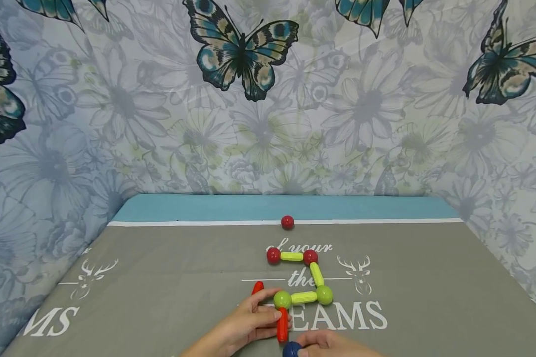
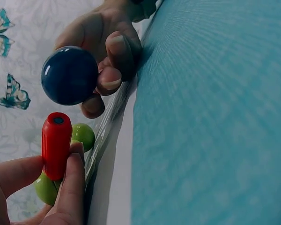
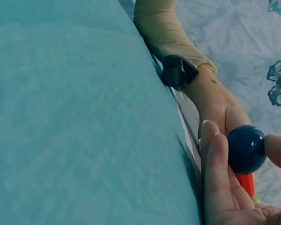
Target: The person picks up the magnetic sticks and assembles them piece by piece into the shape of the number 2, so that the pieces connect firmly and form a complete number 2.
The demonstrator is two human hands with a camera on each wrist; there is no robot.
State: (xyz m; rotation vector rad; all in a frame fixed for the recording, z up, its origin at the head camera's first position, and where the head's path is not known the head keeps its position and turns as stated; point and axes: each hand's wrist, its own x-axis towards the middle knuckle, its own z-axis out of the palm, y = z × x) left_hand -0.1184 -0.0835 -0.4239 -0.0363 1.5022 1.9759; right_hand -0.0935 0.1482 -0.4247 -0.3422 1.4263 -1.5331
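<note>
My left hand [image 1: 252,320] pinches a red magnetic rod [image 1: 283,326] between thumb and fingers. The rod's far end meets a green ball [image 1: 282,299]. From there a chain runs through a yellow-green rod [image 1: 304,297], a second green ball [image 1: 324,295], another yellow-green rod [image 1: 316,274], a red ball [image 1: 310,256], a third yellow-green rod [image 1: 292,256] and another red ball [image 1: 273,256]. With thumb and fingertips my right hand [image 1: 328,343] holds a blue ball [image 2: 69,75]. In the left wrist view, a small gap separates it from the red rod's dark-tipped end [image 2: 58,120].
A loose red ball [image 1: 288,222] lies at the white stripe beyond the chain. Another red rod [image 1: 257,286] shows partly behind the left hand. The grey printed cloth [image 1: 174,277] has a blue band [image 1: 205,208] at its far edge, before a butterfly-patterned backdrop [image 1: 366,109].
</note>
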